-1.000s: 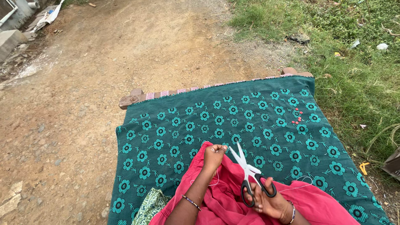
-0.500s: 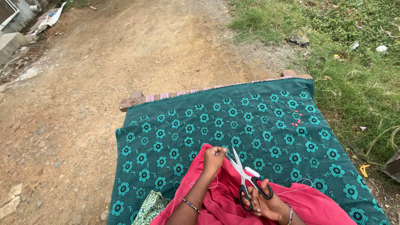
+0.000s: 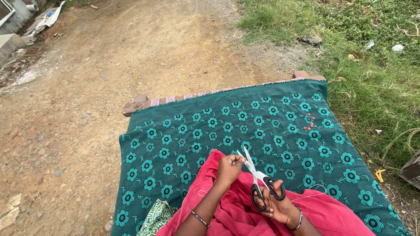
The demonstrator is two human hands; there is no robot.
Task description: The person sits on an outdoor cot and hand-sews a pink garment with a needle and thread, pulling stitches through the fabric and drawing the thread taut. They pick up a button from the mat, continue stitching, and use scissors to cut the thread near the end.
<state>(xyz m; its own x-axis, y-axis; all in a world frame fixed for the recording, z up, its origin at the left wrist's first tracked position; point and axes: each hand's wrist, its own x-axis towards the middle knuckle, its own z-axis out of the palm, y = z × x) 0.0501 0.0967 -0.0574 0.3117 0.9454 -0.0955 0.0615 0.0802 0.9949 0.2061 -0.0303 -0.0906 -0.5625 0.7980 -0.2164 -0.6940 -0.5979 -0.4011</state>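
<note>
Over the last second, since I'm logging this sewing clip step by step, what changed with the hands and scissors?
Little changed. The right hand keeps its fingers in the black handles of the steel scissors, whose open blades have edged slightly left, closer to the left hand. That hand still pinches something small at its fingertips. The pink cloth and the green flowered blanket lie as before.

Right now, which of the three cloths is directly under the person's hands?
The plain pink cloth, bunched in the lap beneath the left hand and the right hand holding the scissors. The teal flowered cloth lies beyond; the green patterned cloth peeks out left.
</note>
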